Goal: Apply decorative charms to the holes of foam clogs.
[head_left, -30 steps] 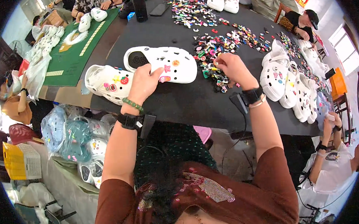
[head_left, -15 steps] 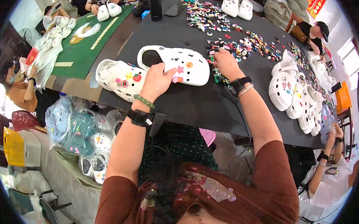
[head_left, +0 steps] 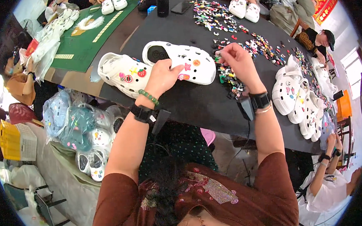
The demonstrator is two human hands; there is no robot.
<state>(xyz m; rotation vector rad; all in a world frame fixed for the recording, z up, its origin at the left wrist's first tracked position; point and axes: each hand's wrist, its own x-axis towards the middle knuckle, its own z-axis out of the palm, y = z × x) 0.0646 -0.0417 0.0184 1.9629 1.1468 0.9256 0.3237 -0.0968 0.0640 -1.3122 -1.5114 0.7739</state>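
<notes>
My left hand [head_left: 163, 78] is closed on the side of a white clog [head_left: 202, 73], its thumb lying along the upper near several charms, among them a pink star and an orange round one. Under that wrist and to the left, a second white clog [head_left: 112, 71] carries a strawberry and other charms. My right hand [head_left: 241, 65] is raised just right of the clog's toe, over loose shoe charms [head_left: 231, 81]. Its thumb and index finger are pinched together; a small pale thing may be between them, too small to make out.
A larger spread of charms [head_left: 208, 17] covers the far table. More decorated white clogs [head_left: 285, 89] stand at the right edge. A black bottle [head_left: 163, 3], a phone [head_left: 181, 7] and a green mat [head_left: 79, 48] lie beyond. Bagged clogs [head_left: 77, 122] are at lower left. Other people sit around.
My right hand has lifted from the loose charms, its fingers now pinched. My left hand keeps its hold on the clog. The whole view has shifted slightly.
</notes>
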